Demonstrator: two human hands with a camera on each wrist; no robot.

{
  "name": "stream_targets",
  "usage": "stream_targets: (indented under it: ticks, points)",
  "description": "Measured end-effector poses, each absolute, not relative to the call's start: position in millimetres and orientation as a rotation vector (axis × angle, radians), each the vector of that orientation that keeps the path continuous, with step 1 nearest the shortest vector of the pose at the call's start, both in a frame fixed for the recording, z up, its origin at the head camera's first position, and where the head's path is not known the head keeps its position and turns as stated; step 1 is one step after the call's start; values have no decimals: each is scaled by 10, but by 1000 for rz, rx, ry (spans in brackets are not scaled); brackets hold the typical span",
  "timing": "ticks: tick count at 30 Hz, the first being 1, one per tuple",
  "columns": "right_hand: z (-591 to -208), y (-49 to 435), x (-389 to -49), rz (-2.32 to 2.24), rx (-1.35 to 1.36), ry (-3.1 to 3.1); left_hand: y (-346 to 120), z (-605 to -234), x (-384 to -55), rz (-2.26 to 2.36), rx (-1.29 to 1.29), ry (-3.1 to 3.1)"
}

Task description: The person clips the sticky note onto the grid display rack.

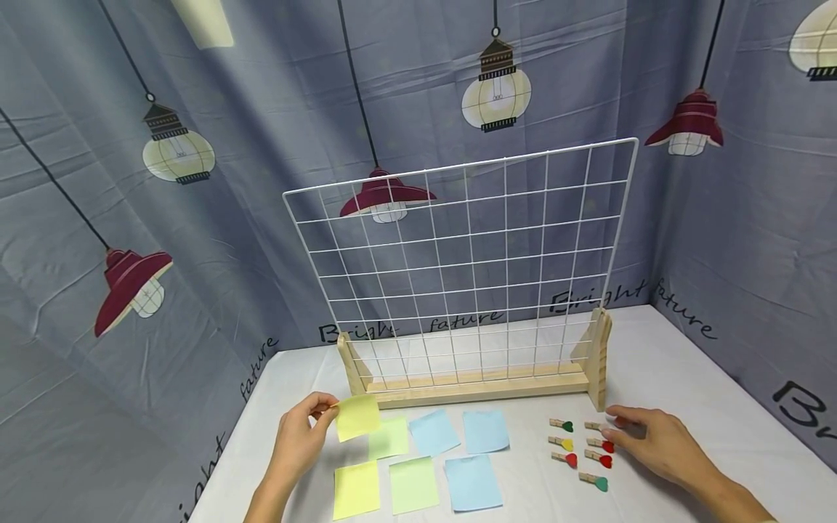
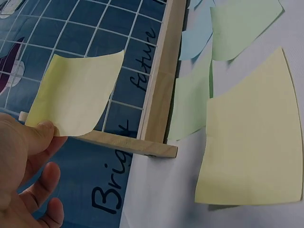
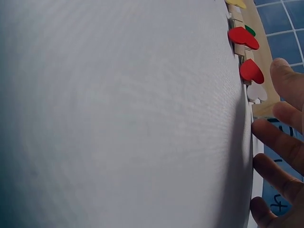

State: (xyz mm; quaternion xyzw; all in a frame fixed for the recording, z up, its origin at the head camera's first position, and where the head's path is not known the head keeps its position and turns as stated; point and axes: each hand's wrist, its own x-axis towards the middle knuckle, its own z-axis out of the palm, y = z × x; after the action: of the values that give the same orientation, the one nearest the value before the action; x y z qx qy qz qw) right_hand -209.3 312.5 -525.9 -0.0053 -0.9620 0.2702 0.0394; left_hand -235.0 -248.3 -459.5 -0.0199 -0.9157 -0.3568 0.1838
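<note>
My left hand [image 1: 302, 436] pinches a yellow sticky note [image 1: 357, 417] by its left edge between thumb and fingertips, holding it above the table; in the left wrist view the raised note [image 2: 78, 92] appears before the white grid. Over the far right of the table, my right hand [image 1: 660, 444] has its fingers spread beside a group of small wooden clothespins. Nearest to it are a clothespin with a red heart [image 1: 600, 444] and one whose wooden end [image 1: 593, 426] shows, its heart partly covered by the hand. A white heart [image 3: 257, 92] shows near the thumb in the right wrist view.
A white wire grid [image 1: 471, 261] stands upright in a wooden base [image 1: 477, 392] at the back. Before it lie another yellow note [image 1: 357, 490], green notes [image 1: 414, 485] and blue notes [image 1: 474, 483]. Further clothespins bear green [image 1: 596, 481], yellow [image 1: 562, 443] and red hearts. Printed curtains surround the table.
</note>
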Motion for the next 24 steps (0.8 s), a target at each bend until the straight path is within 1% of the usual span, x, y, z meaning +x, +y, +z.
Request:
stream_targets:
  ticks: [24]
  points:
    - [-5334, 3128, -2119, 858, -66, -2922, -2210, -4502, -2409, -1053, -165, -2565]
